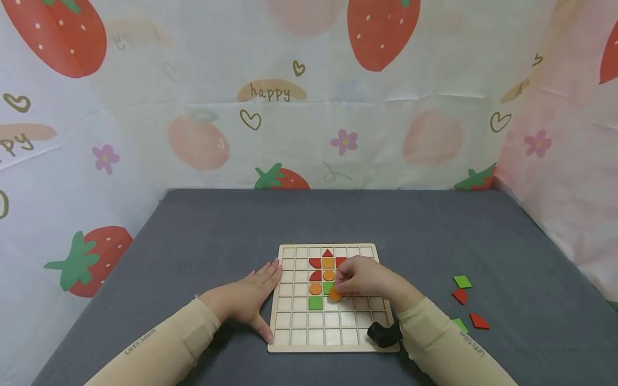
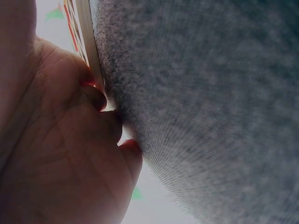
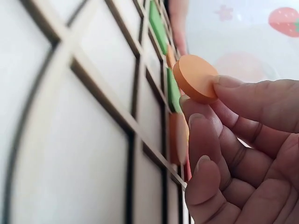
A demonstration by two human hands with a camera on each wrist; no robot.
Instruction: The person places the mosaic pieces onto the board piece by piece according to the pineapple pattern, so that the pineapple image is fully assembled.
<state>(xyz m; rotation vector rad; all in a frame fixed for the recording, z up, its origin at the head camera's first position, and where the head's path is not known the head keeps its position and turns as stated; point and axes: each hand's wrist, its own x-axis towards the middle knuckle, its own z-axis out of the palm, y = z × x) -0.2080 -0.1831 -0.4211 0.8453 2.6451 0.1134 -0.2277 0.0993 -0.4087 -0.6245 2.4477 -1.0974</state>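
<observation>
A wooden grid board (image 1: 316,347) lies on the table, with red, orange and green flat pieces in several of its cells. My right hand (image 1: 374,281) is over the board and pinches an orange disc (image 1: 335,294) between thumb and forefinger. In the right wrist view the held disc (image 3: 198,78) is tilted and apart from the grid, close to a green square (image 3: 173,89). My left hand (image 1: 246,297) is spread along the board's left edge, touching it with fingers and thumb. The left wrist view shows the fingertips of the left hand (image 2: 70,126) beside the board's side (image 2: 88,42).
Right of the board, loose pieces lie on the grey cloth (image 1: 217,230): a green square (image 1: 462,281), red quarter-round pieces (image 1: 479,321) and another green piece (image 1: 460,325), partly hidden by my right sleeve. A black strap-like item (image 1: 384,335) sits at my right wrist. Printed curtains surround the table.
</observation>
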